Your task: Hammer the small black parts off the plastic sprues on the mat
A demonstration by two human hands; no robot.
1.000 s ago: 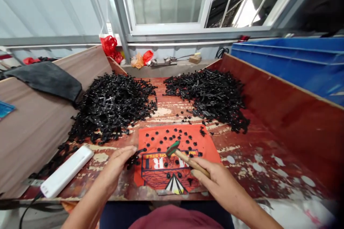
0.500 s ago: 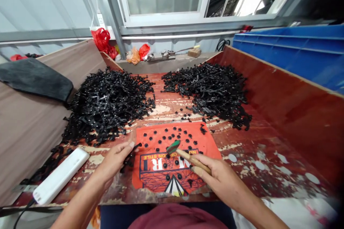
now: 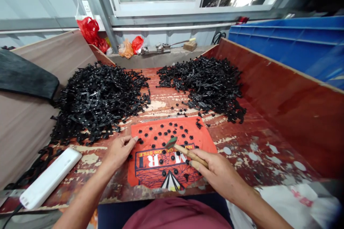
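Note:
My left hand (image 3: 119, 152) is at the left edge of an orange printed cloth (image 3: 172, 184), thumb and forefinger closed together. A small black part (image 3: 140, 140) shows at its fingertips, and a bit more black peeks out below the hand; the palm side is hidden. In my right hand (image 3: 212, 170) is a wooden-handled tool (image 3: 192, 155) with a flat green head (image 3: 171, 142), held low over the middle of the cloth. Many small round black pieces (image 3: 175, 171) are spread across the cloth, each apart from the others.
Two heaps of black strip-like parts lie behind the cloth, a left heap (image 3: 94, 96) and a right heap (image 3: 212, 82). A white power strip (image 3: 51, 179) sits at front left. Wooden side boards (image 3: 276, 96) flank the table, with a blue crate (image 3: 290, 46) beyond the right one.
The whole view has shifted slightly. My left hand's fingers have come to the cloth's edge, and the black strip that stuck out from them is now mostly out of sight. The right hand keeps its tool.

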